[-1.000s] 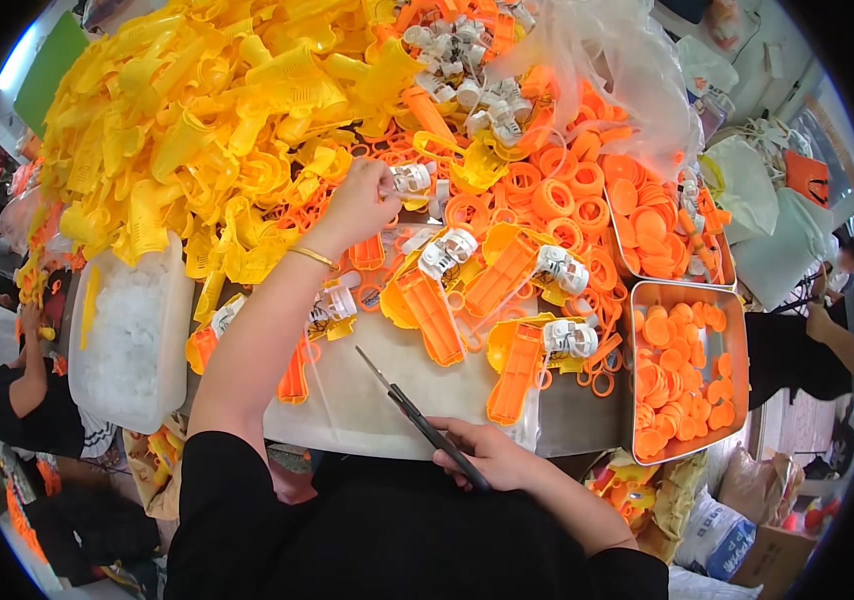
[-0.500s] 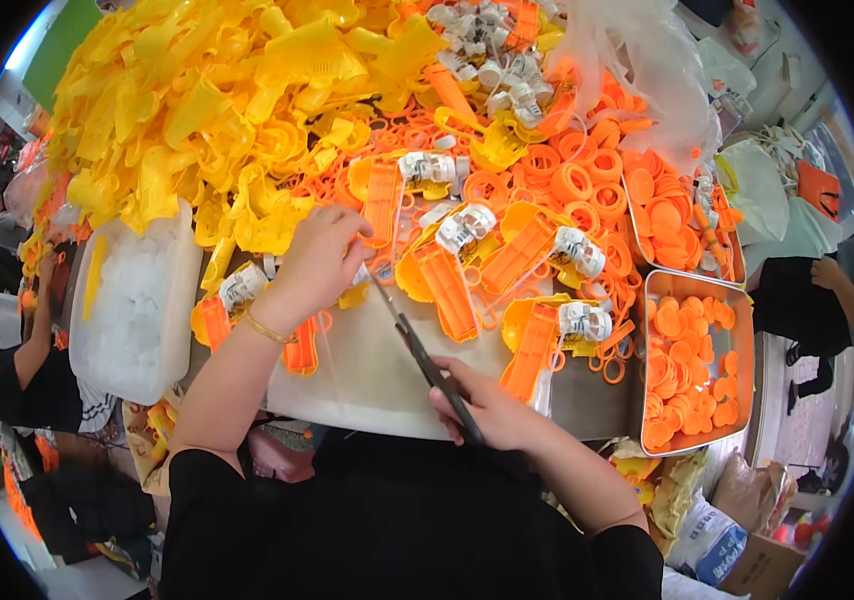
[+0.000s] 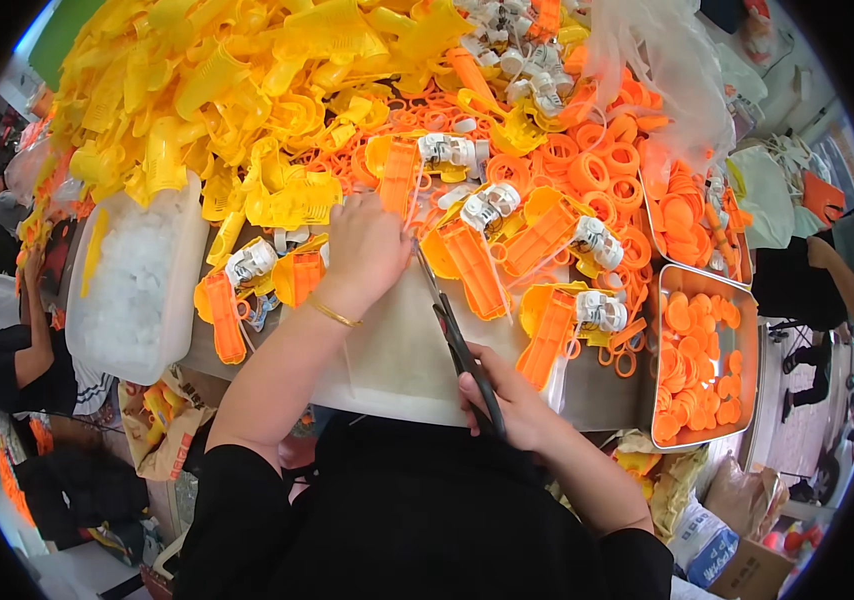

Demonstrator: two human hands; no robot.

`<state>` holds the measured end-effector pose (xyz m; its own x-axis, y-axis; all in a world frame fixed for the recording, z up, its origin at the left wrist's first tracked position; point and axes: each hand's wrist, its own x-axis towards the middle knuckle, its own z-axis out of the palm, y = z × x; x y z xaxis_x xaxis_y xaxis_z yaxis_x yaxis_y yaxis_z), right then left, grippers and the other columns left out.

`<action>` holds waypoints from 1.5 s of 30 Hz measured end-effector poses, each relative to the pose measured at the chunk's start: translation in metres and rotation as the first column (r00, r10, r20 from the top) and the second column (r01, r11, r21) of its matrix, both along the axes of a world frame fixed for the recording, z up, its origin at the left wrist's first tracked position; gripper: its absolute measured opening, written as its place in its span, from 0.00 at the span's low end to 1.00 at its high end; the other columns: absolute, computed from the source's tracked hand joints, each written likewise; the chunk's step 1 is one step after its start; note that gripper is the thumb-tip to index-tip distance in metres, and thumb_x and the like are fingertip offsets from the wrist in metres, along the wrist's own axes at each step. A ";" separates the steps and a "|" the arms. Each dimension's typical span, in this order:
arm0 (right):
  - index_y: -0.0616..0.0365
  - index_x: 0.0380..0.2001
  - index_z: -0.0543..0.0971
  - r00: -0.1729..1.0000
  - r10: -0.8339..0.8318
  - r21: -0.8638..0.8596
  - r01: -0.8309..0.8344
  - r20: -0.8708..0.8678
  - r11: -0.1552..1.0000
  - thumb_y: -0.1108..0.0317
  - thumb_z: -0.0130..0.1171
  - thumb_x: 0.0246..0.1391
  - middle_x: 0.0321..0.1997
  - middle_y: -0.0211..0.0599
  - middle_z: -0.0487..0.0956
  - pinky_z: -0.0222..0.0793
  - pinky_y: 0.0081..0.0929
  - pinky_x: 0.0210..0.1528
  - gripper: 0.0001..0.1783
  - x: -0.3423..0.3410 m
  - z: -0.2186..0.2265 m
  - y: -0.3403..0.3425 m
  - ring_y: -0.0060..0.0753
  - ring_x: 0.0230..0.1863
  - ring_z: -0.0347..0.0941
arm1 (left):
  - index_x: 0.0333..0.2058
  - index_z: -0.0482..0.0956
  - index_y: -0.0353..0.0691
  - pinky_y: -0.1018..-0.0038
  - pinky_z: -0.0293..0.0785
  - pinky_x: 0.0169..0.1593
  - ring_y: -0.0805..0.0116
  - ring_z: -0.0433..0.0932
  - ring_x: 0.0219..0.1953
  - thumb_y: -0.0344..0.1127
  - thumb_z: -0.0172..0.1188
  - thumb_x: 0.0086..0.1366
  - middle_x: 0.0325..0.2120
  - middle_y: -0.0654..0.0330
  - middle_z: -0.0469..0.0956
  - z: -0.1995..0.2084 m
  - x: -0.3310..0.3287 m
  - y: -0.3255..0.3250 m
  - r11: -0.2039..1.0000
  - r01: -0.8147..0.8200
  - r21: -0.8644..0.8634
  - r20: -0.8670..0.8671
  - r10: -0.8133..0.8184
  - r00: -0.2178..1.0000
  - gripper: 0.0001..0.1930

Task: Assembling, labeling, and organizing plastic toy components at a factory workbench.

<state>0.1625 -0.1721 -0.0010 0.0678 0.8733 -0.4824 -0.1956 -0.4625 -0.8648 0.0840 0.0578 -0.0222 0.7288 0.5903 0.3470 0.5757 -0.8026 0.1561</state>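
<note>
My right hand point(image 3: 507, 395) grips a pair of dark-handled scissors point(image 3: 459, 345), whose blades point up and left. Their tips are beside the fingers of my left hand point(image 3: 365, 245), which are bent at the lower end of an orange-and-yellow plastic assembly with a white mechanism point(image 3: 452, 150). The back of my left hand hides what its fingertips pinch. Right of the scissors lie similar assemblies, with long orange housings point(image 3: 472, 270) and small white mechanisms point(image 3: 597, 243). Two more, including an orange housing point(image 3: 219, 315), lie left of my left wrist.
Yellow plastic shells point(image 3: 217, 90) heap up at the far left, beside loose orange rings point(image 3: 592, 170). A white tub point(image 3: 187, 300) of translucent pieces stands at the left. A metal tray point(image 3: 659, 300) at the right holds orange discs. Other people's arms point(image 3: 37, 320) show at the sides.
My left hand has moved right and slightly up, onto the assembly. The scissors have shifted right with my right hand, their tips staying near the left fingers. The view has shifted slightly.
</note>
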 end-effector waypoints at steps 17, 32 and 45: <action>0.61 0.60 0.55 0.979 0.109 0.000 -0.110 0.171 0.994 0.47 0.48 0.60 0.23 0.29 0.66 0.66 0.21 0.21 0.36 -0.010 -0.010 0.044 0.21 0.20 0.67 | 0.23 0.78 0.39 0.62 0.62 0.43 0.56 0.66 0.40 0.32 0.61 0.47 0.34 0.55 0.70 0.002 -0.029 -0.006 0.997 0.024 -0.075 0.130 -0.014 0.991 0.04; 0.59 0.60 0.58 1.000 -0.014 0.065 0.015 -0.018 0.998 0.49 0.49 0.61 0.23 0.28 0.68 0.64 0.20 0.21 0.33 -0.014 -0.010 0.043 0.19 0.19 0.66 | 0.25 0.76 0.38 0.62 0.64 0.44 0.53 0.67 0.42 0.31 0.59 0.51 0.36 0.54 0.71 -0.005 -0.029 0.001 0.998 0.042 -0.050 0.289 -0.026 0.957 0.04; 0.62 0.63 0.55 0.962 0.220 0.014 -0.221 -0.159 0.975 0.39 0.54 0.52 0.28 0.35 0.70 0.67 0.21 0.29 0.47 -0.011 0.000 -0.051 0.24 0.27 0.69 | 0.30 0.74 0.40 0.70 0.70 0.29 0.62 0.75 0.26 0.36 0.61 0.55 0.25 0.58 0.72 0.025 -0.189 -0.107 0.665 0.179 -0.725 0.015 -0.244 0.970 0.08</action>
<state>0.1510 -0.2226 -0.0015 -0.2040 0.8560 -0.4750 -0.2227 -0.5131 -0.8289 -0.1052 -0.0488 0.0027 0.8700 0.4598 -0.1780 0.4410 -0.5641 0.6981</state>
